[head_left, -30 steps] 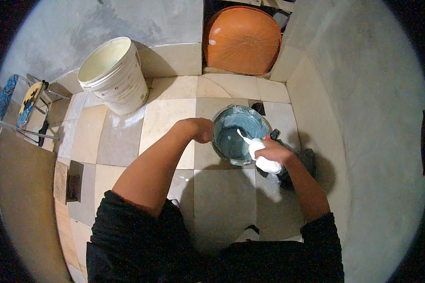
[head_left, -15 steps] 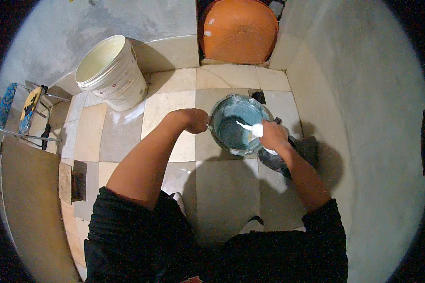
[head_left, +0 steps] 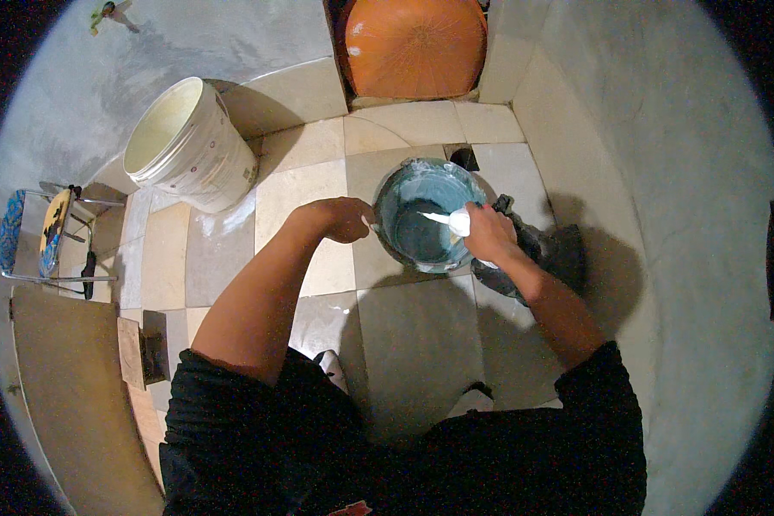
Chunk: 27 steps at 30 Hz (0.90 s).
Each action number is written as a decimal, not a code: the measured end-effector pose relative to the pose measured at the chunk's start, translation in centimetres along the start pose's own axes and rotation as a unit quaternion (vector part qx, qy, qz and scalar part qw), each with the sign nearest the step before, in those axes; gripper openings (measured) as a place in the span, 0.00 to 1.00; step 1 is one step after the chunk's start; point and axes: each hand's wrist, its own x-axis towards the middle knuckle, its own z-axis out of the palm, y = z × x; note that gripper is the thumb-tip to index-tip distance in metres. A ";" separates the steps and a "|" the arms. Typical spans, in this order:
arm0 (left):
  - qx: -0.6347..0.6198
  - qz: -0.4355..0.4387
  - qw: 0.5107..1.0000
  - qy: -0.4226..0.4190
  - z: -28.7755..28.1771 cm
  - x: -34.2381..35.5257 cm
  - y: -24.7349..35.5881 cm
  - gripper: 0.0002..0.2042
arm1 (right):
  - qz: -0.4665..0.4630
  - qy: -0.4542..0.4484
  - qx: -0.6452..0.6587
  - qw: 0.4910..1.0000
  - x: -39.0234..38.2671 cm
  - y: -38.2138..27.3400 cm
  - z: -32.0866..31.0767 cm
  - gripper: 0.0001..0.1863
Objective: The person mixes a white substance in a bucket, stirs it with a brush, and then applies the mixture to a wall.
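Right hand (head_left: 488, 232) gripping white bottle (head_left: 457, 222), teal bucket (head_left: 426, 215)

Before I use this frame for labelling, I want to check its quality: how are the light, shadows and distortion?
Head view: the light is dim and warm, brightest on the tiled floor at centre. Black corners ring the fisheye circle, and tile lines bend toward the rim. A dark shadow lies right of the right hand. The teal bucket, left hand and white bucket look reasonably sharp.
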 end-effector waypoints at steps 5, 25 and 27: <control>0.016 -0.018 1.000 -0.018 -0.1 0.4 0.3 0.18 | 0.002 -0.011 -0.011 1.000 0.4 0.6 0.8 0.24; -0.013 -0.033 0.999 -0.029 -0.3 0.3 0.3 0.19 | -0.007 -0.018 -0.002 1.000 0.5 0.5 0.4 0.20; -0.006 -0.029 0.999 -0.021 -0.2 0.3 0.1 0.19 | -0.005 -0.020 -0.002 1.000 0.5 0.4 0.4 0.19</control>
